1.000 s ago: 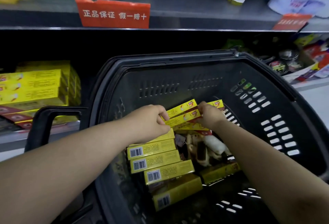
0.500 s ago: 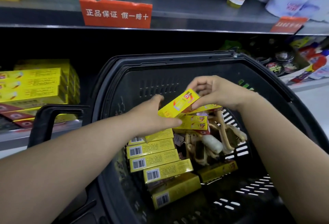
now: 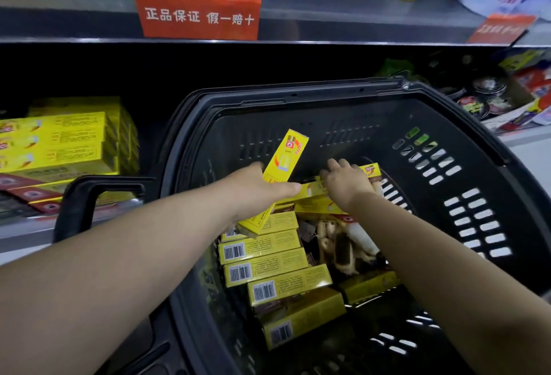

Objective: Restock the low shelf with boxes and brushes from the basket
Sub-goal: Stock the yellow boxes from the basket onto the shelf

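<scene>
A black plastic basket [image 3: 465, 136] fills the middle of the view. Inside lie several long yellow boxes [image 3: 268, 270] with barcodes and a few brushes [image 3: 346, 243] with pale bristles. My left hand [image 3: 256, 186] grips one yellow box [image 3: 286, 157] that stands tilted upright over the basket. My right hand [image 3: 346, 181] reaches down onto another yellow box [image 3: 316, 189] near the basket's far wall, its fingers curled over the box's edge. The low shelf [image 3: 29, 225] at the left holds a stack of matching yellow boxes [image 3: 59, 142].
The basket's black handle [image 3: 86, 195] stands at the left, between me and the low shelf. An upper shelf edge [image 3: 328, 31] with a red label [image 3: 196, 14] runs overhead. Small tins and packets [image 3: 489, 97] sit on the shelf at the right.
My left hand took over the box and tipped it upright. My right hand let go of it and dropped back into the basket onto another yellow box.
</scene>
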Demonstrator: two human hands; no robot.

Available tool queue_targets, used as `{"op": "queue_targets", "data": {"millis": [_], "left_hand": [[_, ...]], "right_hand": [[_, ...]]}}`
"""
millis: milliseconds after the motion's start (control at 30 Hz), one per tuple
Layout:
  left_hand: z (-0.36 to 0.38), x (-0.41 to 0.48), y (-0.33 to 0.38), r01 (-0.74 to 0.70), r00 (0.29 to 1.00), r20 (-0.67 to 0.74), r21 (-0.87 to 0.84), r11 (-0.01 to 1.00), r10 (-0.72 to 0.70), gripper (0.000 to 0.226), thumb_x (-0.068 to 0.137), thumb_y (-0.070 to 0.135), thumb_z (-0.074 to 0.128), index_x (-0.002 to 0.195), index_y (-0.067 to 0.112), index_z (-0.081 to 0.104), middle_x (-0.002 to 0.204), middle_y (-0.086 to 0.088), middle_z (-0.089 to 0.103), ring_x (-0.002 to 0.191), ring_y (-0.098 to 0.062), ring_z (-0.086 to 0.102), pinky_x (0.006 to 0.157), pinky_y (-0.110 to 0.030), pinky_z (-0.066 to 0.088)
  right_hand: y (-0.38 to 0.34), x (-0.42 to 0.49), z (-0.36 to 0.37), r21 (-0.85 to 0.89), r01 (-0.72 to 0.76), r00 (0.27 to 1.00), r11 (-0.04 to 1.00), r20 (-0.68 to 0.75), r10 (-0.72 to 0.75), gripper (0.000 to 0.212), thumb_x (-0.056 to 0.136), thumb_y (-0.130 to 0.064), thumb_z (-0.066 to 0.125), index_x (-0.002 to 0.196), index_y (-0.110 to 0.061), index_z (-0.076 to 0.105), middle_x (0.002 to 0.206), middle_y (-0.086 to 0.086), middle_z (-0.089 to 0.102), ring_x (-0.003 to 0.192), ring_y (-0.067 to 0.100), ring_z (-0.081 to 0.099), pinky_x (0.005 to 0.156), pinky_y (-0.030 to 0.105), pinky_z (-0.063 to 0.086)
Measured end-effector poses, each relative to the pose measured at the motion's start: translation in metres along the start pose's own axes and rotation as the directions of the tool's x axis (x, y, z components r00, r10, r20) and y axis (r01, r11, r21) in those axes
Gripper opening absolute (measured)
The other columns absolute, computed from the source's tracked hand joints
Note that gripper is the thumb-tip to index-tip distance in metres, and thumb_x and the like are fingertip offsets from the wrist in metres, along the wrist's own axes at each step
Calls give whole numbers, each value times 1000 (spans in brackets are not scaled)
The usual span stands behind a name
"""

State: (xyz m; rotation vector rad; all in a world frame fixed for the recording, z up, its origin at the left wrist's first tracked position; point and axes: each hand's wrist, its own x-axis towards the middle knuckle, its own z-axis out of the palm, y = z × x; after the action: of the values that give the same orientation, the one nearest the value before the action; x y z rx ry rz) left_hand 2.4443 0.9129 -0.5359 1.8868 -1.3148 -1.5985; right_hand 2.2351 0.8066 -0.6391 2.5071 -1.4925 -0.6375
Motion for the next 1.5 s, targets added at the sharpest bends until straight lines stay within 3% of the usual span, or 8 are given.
{"op": "queue_targets", "data": {"millis": [100,233,400,633,933,1167,1333,1500], "left_hand": [[0,0,0,-8,1000,-12,46,999,9,63,80,53,63,132,24,44,122,-2,59,108,-23,56,93,-38,46],[1,-2,1,-16,1000,-13,56,998,17,74,82,56,58,142,23,30,131,-1,52,104,-19,49,82,-31,37],[4,-8,8,-101,989,93,-128,987,113,82,72,61,60,140,25,33,126,4,57,112,-17,54,95,-35,44],[6,-12,11,-114,961,216,-258,959,173,86,54,49,73,131,23,46,121,0,65,114,-22,59,104,-45,41],[1,-11,10,24,975,218,-308,951,46,46,66,24,80,109,23,65,106,-1,72,106,-22,63,97,-45,46],[0,-9,10,97,984,170,-289,952,-49,57,67,24,81,119,15,60,114,-8,67,112,-27,58,104,-46,40],[0,-10,11,109,978,201,-276,955,-53,86,52,31,83,129,13,52,127,-11,61,123,-29,51,109,-50,33],[-1,-10,13,107,978,203,-292,950,-47,113,32,39,81,136,12,45,136,-13,53,129,-32,44,111,-52,28]], "right_hand": [[19,1,-28,421,33,998,906,41,-55,35,78,-20,71,111,-22,58,114,3,53,106,23,53,84,33,46],[55,-22,-86,951,-55,976,304,115,-185,39,62,-35,83,96,-33,64,98,-4,68,96,19,66,80,32,54],[51,-43,-99,929,-87,914,-360,-69,-399,54,54,-29,89,100,-17,62,87,2,71,79,15,68,70,27,57],[22,-41,-107,798,-62,933,-599,-167,-320,69,49,-33,90,99,-13,48,82,1,67,77,14,65,68,28,58],[20,-32,-96,859,-40,952,-510,-123,-282,36,76,-29,70,101,-11,51,94,2,68,91,16,66,76,26,55],[86,-23,-14,745,-446,853,496,184,489,50,85,-20,66,131,-14,46,134,12,48,122,29,47,97,36,40],[82,-24,25,522,-447,894,726,251,370,80,79,-30,72,144,-24,26,137,12,39,125,34,37,97,45,39],[75,-19,26,345,-441,898,829,155,413,39,85,-24,64,122,-20,53,121,8,43,114,29,43,84,40,46]]}}
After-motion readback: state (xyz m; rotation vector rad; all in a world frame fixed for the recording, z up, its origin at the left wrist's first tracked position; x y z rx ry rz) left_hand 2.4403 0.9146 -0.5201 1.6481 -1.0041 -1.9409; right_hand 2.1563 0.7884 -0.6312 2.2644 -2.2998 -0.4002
